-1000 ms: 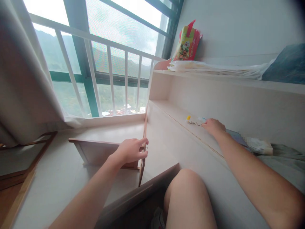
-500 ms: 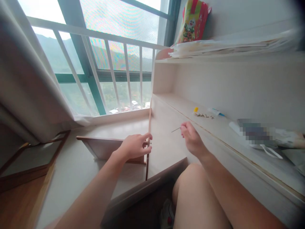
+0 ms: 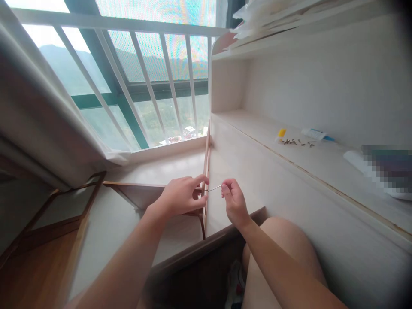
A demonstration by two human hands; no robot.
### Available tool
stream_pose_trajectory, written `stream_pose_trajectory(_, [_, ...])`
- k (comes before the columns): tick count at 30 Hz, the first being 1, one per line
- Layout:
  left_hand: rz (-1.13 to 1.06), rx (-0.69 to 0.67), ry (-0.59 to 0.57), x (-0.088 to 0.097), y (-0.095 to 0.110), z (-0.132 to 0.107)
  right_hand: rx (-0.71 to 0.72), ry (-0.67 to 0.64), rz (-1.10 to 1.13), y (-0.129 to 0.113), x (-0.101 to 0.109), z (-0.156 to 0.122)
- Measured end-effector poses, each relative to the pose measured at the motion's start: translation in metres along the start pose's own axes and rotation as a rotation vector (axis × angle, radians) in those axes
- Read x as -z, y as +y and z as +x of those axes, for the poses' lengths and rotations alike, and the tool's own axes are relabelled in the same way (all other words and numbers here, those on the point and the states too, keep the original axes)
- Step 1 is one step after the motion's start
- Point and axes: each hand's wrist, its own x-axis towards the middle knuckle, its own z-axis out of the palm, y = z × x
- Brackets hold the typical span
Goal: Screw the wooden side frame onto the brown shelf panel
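Right hand point(image 3: 234, 201) pinches a thin silver metal rod point(image 3: 214, 188) — tip at the slim brown wooden frame point(image 3: 206, 154) — left hand point(image 3: 180, 195) there, fingertips apart, grip unclear.

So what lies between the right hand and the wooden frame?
A thin metal rod, held in the right hand and pointing toward the wooden frame; the head view shows it.

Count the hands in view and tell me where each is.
2. The left hand holds the brown wooden frame; the right hand, beside it, pinches a thin metal rod pointing at that frame.
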Motion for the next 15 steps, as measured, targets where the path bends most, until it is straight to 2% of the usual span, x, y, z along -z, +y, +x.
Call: stream_pose_trajectory(15, [-0.004, 0.002, -0.013, 0.001, 0.0004, 0.002, -0.014, 0.079, 0.047, 0.0, -0.0061, -0.0044])
